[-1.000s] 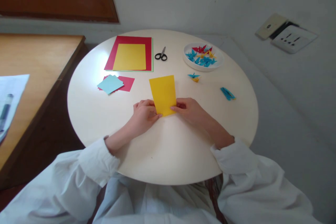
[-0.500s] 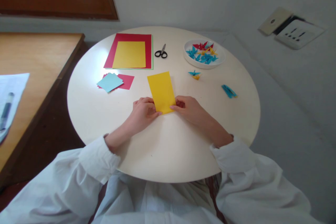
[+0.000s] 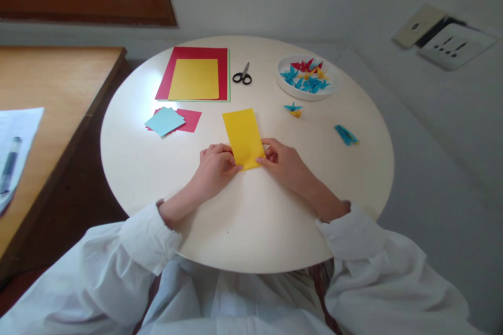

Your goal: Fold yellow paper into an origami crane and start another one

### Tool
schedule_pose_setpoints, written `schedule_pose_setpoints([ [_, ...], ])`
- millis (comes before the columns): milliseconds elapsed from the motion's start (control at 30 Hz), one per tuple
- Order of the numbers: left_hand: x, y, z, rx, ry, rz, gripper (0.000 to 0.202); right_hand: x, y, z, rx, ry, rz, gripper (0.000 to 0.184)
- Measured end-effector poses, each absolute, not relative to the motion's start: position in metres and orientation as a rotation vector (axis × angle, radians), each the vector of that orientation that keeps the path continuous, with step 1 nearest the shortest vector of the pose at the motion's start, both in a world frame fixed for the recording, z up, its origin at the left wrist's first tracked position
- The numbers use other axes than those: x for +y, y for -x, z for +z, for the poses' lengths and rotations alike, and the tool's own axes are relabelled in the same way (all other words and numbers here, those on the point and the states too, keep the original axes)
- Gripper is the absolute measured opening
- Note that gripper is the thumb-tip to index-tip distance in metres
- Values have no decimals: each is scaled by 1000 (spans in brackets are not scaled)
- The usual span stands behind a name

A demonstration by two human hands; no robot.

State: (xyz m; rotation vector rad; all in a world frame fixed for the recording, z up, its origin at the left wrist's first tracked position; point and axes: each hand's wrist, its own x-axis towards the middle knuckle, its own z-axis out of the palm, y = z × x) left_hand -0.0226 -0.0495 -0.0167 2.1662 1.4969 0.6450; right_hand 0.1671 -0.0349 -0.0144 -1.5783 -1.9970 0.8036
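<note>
A yellow sheet of paper [image 3: 244, 136], oblong in shape, is held between my hands over the round white table [image 3: 251, 230]. My left hand [image 3: 218, 165] pinches its lower left corner, thumb on the front and curled fingers partly behind. At the lower right corner, my right hand [image 3: 280, 161] grips the paper between thumb and fingers. The bottom edge looks slightly bent between the two thumbs. Beyond the hands, to the left, lie small light-blue paper squares [image 3: 164, 121] on top of red paper squares [image 3: 192, 120].
Larger red sheets [image 3: 165, 84] with a yellow sheet [image 3: 194, 79] on top lie at the back left, beside scissors [image 3: 242, 76]. A white dish [image 3: 308, 95] holds several folded paper cranes [image 3: 312, 84]. Nearer are a blue-and-yellow folded paper piece [image 3: 293, 109] and blue paper strips [image 3: 346, 135].
The top of the yellow paper tips slightly lower, and its bottom edge is bent a little more. Both hands keep hold of it. The view has shifted slightly.
</note>
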Motion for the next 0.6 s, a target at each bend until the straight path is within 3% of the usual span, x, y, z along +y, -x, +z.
schedule_pose_setpoints([
  [600, -52, 22, -21, 1486, -2239, 678, 13, -39, -165, -20, -2062, 1597, 635, 43],
])
